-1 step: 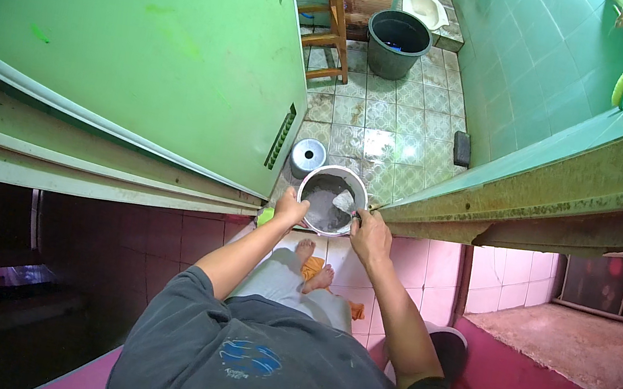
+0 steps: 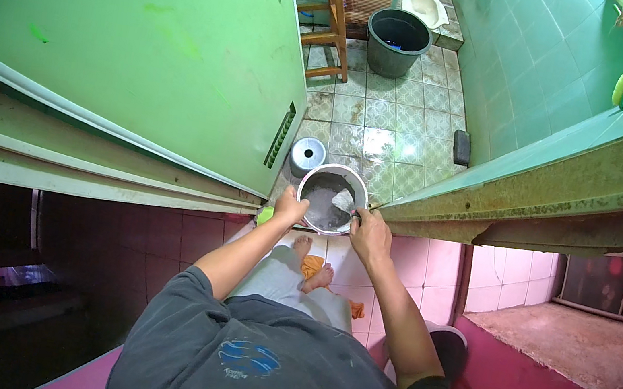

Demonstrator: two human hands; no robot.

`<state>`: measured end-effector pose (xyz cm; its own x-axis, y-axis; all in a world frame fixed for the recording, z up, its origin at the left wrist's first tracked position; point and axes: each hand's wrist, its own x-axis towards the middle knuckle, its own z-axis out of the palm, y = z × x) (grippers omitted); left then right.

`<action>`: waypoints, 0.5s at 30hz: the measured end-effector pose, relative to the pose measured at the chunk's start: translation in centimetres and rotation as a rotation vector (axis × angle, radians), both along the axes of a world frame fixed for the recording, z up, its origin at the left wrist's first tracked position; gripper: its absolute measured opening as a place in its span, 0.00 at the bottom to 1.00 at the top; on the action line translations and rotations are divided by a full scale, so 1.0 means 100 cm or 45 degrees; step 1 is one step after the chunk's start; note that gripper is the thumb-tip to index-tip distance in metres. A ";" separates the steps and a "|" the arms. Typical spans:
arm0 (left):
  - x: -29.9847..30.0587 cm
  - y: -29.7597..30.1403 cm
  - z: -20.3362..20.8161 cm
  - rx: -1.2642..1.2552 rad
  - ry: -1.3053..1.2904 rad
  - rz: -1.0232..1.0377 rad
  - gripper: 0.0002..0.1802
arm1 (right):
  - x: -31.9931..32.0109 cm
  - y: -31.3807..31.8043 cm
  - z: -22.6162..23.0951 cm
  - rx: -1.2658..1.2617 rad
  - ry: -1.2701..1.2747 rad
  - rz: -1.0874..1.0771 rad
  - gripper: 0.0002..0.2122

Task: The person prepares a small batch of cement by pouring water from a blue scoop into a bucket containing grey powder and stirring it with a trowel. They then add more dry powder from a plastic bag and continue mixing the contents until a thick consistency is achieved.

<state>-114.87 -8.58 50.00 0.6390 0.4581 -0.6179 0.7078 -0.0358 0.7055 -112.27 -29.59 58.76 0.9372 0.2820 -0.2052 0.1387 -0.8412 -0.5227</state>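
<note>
A white bucket is held in front of me at the doorway, with wet grey mix inside that looks like mortar. My left hand is closed on the bucket's left rim, thumb toward the inside. Near the opposite rim, my right hand is closed around the dark handle of a trowel. The trowel's pale, smeared blade reaches into the bucket over the mix. Whether the right fingers also touch the rim is hard to make out.
A grey metal cylinder with a central hole stands just beyond the bucket. Farther in are a black tub, a wooden stool and a squat toilet. The green door flanks the left; an orange cloth lies by my feet.
</note>
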 end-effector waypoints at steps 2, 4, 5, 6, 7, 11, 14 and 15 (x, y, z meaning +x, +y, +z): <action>-0.012 0.025 -0.031 0.146 0.001 -0.015 0.15 | -0.003 0.014 0.004 0.065 -0.007 0.054 0.12; -0.003 0.020 -0.039 0.217 0.016 -0.074 0.19 | 0.003 0.012 0.002 0.022 0.028 0.028 0.13; 0.000 0.018 -0.042 0.208 0.016 -0.082 0.19 | 0.006 0.014 0.002 -0.005 0.064 0.014 0.14; 0.004 0.018 -0.044 0.138 0.003 -0.040 0.19 | 0.010 0.016 0.000 -0.010 0.060 0.006 0.14; 0.009 0.019 -0.045 0.070 -0.009 0.004 0.18 | 0.013 0.019 -0.004 -0.028 0.054 0.006 0.14; 0.031 0.041 -0.047 0.182 -0.056 -0.060 0.15 | 0.032 0.047 -0.010 -0.039 0.037 0.042 0.15; 0.063 0.020 -0.002 -0.128 0.020 0.045 0.14 | 0.062 0.045 -0.009 -0.128 0.054 0.001 0.15; 0.064 0.036 -0.014 -0.119 0.009 0.059 0.14 | 0.068 0.062 -0.005 -0.133 0.101 0.033 0.15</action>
<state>-108.49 -4.98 48.57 0.6139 0.4275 -0.6636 0.7122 0.0627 0.6992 -105.46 -23.38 58.28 0.9096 0.2790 -0.3080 0.1225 -0.8882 -0.4429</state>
